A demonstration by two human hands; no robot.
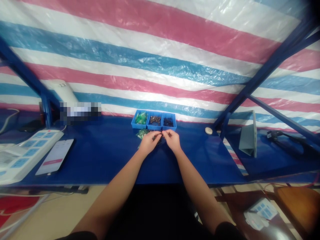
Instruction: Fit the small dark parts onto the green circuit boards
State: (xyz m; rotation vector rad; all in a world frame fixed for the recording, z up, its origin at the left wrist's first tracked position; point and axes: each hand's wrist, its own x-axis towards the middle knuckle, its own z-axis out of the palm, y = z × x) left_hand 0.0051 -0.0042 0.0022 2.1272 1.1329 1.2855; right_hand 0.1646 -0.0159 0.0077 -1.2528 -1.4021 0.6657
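Note:
My left hand (149, 142) and my right hand (172, 140) meet fingertip to fingertip over the blue table, just in front of three joined blue bins. Both are closed in a pinch around small dark pieces, too small to name. The left bin (139, 126) holds green bits, some in clear wrapping. Small brass-and-dark parts (155, 120) fill the middle bin, and black pieces (168, 122) lie in the right one. Beside my left fingers rests a small green packet (142, 134). More dark bits show under my hands, partly hidden by them.
On the left lie a white power strip (32, 151) and a phone (55, 156) with a lit screen. A round beige disc (208, 130) sits to the right, then a grey stand (248, 138) and a black cable (277, 136). Blue frame bars slope down at both sides before a striped sheet.

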